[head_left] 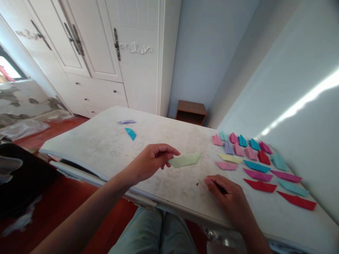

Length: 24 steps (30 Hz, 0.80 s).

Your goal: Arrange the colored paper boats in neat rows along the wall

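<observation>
My left hand (152, 162) pinches the left end of a pale green folded paper boat (185, 161) between thumb and fingers, a little above the white table. The boat is long and flattened, with slanted ends. To its lower right, my right hand (225, 192) is closed near the table's front edge, thumb against the curled fingers. Whether anything small is between those fingertips I cannot make out. Right of my hands lie flat paper boats, among them a yellow one (230, 158), a pink one (226, 165) and a red one (260, 185).
Behind the flat boats, several upright folded paper pieces (250, 152) stand in rows by the wall. A blue folded paper (130, 133) and a lilac one (126, 121) lie at the back left of the white table (92, 141). Beyond are a white wardrobe (140, 77) and brown wooden box (191, 110).
</observation>
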Motion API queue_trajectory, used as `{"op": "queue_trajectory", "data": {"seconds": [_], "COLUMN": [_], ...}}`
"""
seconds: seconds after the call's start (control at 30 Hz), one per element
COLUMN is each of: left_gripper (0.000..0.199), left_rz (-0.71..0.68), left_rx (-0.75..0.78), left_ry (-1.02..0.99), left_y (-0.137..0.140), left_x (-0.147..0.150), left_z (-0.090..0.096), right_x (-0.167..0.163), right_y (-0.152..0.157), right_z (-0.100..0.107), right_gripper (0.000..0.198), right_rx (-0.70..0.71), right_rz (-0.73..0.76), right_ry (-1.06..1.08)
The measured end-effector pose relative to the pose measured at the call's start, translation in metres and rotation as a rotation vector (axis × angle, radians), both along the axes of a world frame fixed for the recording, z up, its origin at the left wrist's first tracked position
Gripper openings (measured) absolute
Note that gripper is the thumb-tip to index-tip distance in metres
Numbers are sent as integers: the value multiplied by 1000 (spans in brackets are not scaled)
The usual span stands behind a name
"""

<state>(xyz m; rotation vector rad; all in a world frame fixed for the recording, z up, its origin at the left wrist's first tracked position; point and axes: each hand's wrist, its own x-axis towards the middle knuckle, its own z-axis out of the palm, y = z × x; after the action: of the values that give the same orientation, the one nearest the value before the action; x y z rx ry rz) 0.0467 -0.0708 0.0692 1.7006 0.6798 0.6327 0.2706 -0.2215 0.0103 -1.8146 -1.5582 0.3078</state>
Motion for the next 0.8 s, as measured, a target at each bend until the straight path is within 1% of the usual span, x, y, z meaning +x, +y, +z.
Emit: {"op": "queue_trajectory", "data": {"seconds": [0.27,0.33,0.47,0.53,0.63,0.8], "left_gripper": [20,20,23,24,24,16], "left_rz": [57,75,80,57,5,-153], "left_rx": [-4,-41,-165,-205,-208,-182], "left_ry": [-12,-50,-132,-148,-156,-83], "left_y": [-3,-6,-13,-16,-17,-19], "left_x": [27,32,42,49,64,106], "left_z": [-10,-12,-16,-16,-16,-20], "right_x": [0,0,0,0,0,-1], "right_y": [1,1,0,0,1,0], "right_z": [2,3,2,3,3,4], "right_gripper": [34,32,30,28,23,20], "right_rx": [-5,-1,3,6,14,37], "right_rz": [23,26,32,37,52,57], "right_ry": [15,15,5,3,12,12]}}
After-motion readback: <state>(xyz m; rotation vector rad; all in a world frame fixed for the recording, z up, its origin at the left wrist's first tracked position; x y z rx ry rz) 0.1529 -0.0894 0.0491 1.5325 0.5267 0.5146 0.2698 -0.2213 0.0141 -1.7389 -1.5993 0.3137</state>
